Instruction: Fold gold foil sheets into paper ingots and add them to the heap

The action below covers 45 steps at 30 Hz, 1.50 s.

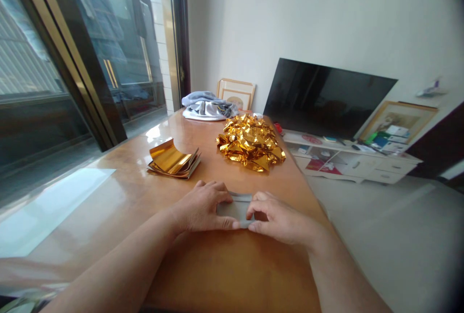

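A small grey folded sheet (237, 208) lies on the wooden table (224, 269) between my hands. My left hand (201, 206) presses on its left side, fingers curled over the edge and thumb along its near edge. My right hand (277, 218) pinches its right side between thumb and fingers. Beyond them a stack of flat gold foil sheets (173, 159) lies to the left, its top sheet curling up. A heap of folded gold foil pieces (251, 142) sits to the right of the stack.
A grey and white cloth bundle (207, 106) lies at the table's far end by a framed picture (236, 93). A glass sliding door (72, 61) runs along the left. A dark TV (326, 97) leans on a low white cabinet (355, 160) at the right.
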### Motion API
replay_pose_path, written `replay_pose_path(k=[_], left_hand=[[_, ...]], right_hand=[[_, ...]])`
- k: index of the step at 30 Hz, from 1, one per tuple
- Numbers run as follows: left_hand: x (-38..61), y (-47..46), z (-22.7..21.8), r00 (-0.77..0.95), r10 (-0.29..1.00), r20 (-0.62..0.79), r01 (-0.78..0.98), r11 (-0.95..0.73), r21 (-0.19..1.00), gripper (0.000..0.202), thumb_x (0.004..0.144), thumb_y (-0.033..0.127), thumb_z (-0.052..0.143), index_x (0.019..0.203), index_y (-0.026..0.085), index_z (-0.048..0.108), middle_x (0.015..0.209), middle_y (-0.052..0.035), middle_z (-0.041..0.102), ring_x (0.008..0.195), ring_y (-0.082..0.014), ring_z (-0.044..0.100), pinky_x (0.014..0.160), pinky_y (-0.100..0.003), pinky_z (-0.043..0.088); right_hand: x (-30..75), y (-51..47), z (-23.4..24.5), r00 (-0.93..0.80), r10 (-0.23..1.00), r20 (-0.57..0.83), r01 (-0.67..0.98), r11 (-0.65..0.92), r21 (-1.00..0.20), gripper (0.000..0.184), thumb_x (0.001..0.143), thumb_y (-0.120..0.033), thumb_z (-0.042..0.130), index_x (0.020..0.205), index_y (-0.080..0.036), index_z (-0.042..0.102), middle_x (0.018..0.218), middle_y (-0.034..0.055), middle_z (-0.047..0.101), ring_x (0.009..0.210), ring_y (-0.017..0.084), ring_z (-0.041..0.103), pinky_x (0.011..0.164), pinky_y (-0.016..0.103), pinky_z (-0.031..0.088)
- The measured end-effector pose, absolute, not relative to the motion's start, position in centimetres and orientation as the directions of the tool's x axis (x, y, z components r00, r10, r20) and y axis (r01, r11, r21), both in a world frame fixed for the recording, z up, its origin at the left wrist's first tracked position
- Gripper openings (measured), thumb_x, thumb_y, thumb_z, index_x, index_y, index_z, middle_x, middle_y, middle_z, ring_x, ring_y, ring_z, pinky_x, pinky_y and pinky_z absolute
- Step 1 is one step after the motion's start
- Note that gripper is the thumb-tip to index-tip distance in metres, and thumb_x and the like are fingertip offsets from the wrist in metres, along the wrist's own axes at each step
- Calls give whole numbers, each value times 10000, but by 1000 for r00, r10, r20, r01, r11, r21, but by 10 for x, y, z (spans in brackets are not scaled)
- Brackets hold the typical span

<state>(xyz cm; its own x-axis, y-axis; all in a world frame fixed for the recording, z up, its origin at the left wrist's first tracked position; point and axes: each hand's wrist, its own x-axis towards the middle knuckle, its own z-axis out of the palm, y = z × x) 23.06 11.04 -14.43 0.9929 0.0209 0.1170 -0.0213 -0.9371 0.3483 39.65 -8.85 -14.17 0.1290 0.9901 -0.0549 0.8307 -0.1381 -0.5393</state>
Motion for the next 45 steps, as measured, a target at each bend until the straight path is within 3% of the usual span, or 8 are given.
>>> replay_pose_path(k=[3, 11, 15, 21, 25, 27, 35, 45], left_hand=[[230, 106, -141, 993, 18, 120, -22, -946, 324, 689, 716, 824, 566, 1107, 274, 703, 1030, -57, 628, 944, -259, 582, 832, -369, 356], [235, 102, -147, 984, 58, 167, 11, -963, 269, 438, 934, 619, 443, 963, 281, 722, 938, -39, 643, 908, -230, 591, 794, -360, 331], [237, 103, -148, 983, 74, 169, 21, -955, 295, 447, 943, 617, 431, 938, 283, 728, 914, -33, 642, 875, -216, 590, 777, -345, 335], [241, 106, -150, 980, 116, 165, 49, -930, 365, 488, 960, 619, 383, 966, 290, 743, 907, -42, 640, 879, -208, 595, 758, -323, 362], [242, 107, -150, 979, 117, 164, 44, -919, 391, 508, 974, 614, 347, 998, 299, 745, 904, -41, 645, 885, -202, 599, 744, -318, 371], [243, 108, -150, 979, 118, 167, 41, -915, 401, 499, 982, 599, 347, 998, 293, 740, 907, -39, 657, 897, -203, 603, 749, -319, 374], [247, 112, -159, 969, 173, 176, 83, -900, 428, 267, 962, 410, 474, 965, 251, 688, 938, -28, 679, 884, -195, 615, 739, -296, 409], [250, 109, -165, 956, 208, 209, 114, -914, 389, 106, 862, 288, 584, 954, 247, 616, 960, -14, 666, 934, -214, 600, 757, -311, 394]], right_hand=[[397, -88, -139, 133, 990, -54, 821, -140, -554, 99, 884, -317, 645, 951, -259, 690, 998, 15, 583, 965, 180, 558, 846, 281, 428], [401, -86, -141, 194, 980, -48, 705, -173, -688, 177, 918, -385, 600, 964, -226, 662, 955, 18, 652, 871, 175, 609, 757, 273, 476], [402, -85, -146, 348, 934, 79, 654, -181, -735, 227, 895, -378, 625, 1059, -224, 653, 1056, 35, 674, 959, 197, 621, 838, 304, 489], [400, -85, -144, 384, 910, 157, 676, -161, -719, 260, 849, -257, 630, 1106, -224, 644, 1112, 43, 677, 1031, 205, 617, 915, 322, 474], [402, -82, -146, 344, 930, 130, 683, -153, -714, 145, 906, -284, 564, 968, -206, 669, 971, 27, 685, 906, 183, 616, 806, 285, 467], [404, -80, -148, 327, 939, 103, 673, -154, -723, 240, 960, -332, 484, 854, -192, 647, 850, 8, 653, 792, 159, 586, 707, 258, 442], [414, -71, -173, 405, 914, 17, 641, -270, -719, 316, 953, -388, 477, 743, -181, 591, 676, -35, 552, 627, 117, 467, 572, 222, 344], [411, -60, -184, 553, 829, 81, 701, -411, -583, 286, 913, -406, 538, 727, -202, 613, 695, -4, 652, 624, 136, 538, 550, 237, 295]])
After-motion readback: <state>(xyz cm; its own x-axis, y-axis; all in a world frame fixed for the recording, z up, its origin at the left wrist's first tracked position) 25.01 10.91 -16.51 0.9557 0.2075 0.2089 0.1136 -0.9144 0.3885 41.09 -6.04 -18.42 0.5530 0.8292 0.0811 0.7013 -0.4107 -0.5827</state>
